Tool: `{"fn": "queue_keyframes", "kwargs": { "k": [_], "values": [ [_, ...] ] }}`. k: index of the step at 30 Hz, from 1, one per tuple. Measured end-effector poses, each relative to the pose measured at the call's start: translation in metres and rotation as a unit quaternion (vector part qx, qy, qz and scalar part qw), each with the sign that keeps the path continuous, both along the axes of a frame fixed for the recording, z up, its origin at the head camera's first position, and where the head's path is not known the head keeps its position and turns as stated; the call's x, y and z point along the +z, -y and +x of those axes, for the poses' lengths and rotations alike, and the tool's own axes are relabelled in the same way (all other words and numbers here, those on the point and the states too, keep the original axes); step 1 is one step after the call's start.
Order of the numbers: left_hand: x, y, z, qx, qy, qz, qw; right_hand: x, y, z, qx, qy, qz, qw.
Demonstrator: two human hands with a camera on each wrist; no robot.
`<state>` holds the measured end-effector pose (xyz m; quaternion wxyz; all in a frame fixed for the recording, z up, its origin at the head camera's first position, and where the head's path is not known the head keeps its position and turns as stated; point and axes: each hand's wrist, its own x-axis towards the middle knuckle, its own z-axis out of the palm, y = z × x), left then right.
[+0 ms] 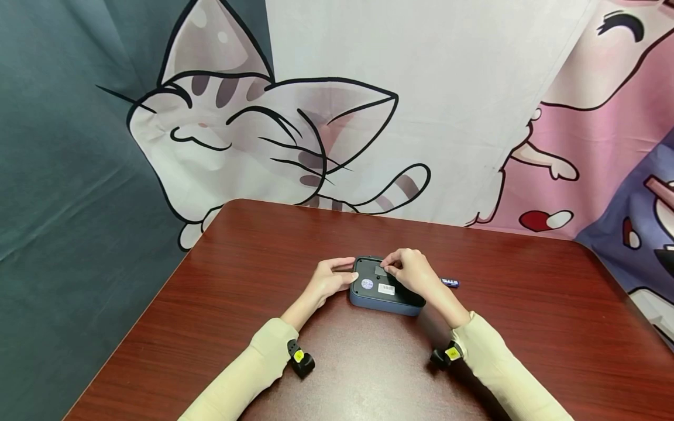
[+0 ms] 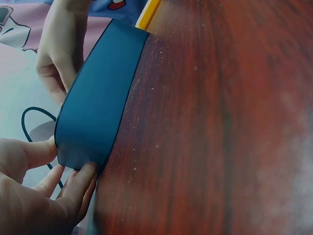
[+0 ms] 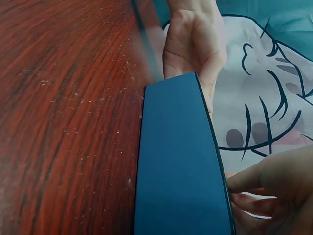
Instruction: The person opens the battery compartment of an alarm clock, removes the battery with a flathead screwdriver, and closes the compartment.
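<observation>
A flat blue box-shaped device (image 1: 387,302) lies on the table, its dark underside facing up with a round sticker (image 1: 367,284) and a barcode label (image 1: 386,289). My left hand (image 1: 327,282) grips its left end, thumb at the upper edge and fingers along the side, as the left wrist view also shows. Over the far part of the underside, my right hand (image 1: 413,271) has thumb and forefinger brought together beside a small grey rectangle (image 1: 380,271). I cannot tell whether they pinch anything. Smooth blue side wall (image 3: 178,156) fills much of the right wrist view.
A small blue-and-white battery (image 1: 450,282) lies on the table just right of my right wrist. The brown wooden table (image 1: 295,234) ends at the back before a cloth (image 1: 453,105) printed with cartoon cats. Both wrists wear small black cameras.
</observation>
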<state>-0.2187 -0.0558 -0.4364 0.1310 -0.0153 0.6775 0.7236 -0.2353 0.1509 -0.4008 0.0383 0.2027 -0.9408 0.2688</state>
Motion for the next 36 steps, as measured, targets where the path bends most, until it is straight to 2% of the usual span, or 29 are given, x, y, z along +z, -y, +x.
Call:
{"fn": "queue_keyframes", "kwargs": {
  "k": [4, 9, 15, 24, 36],
  "values": [
    [-0.001, 0.0, 0.0, 0.001, 0.001, 0.002, 1.0, -0.002, -0.002, 0.005, 0.039, -0.046, 0.026, 0.9978],
    [-0.001, 0.001, 0.0, 0.003, 0.001, -0.002, 1.0, -0.004, -0.002, 0.014, 0.082, -0.108, 0.077, 0.9877],
    [0.0, 0.0, 0.0, 0.002, 0.004, 0.002, 1.0, -0.006, -0.001, 0.025, 0.092, -0.154, 0.119, 0.9766],
    [0.0, 0.001, 0.0, 0.0, 0.005, 0.0, 1.0, -0.015, 0.002, 0.039, 0.08, -0.17, 0.169, 0.9676],
    [0.001, 0.001, 0.0, -0.004, -0.004, -0.011, 0.9999, -0.021, 0.004, 0.047, 0.053, -0.165, 0.161, 0.9717]
  ]
}}
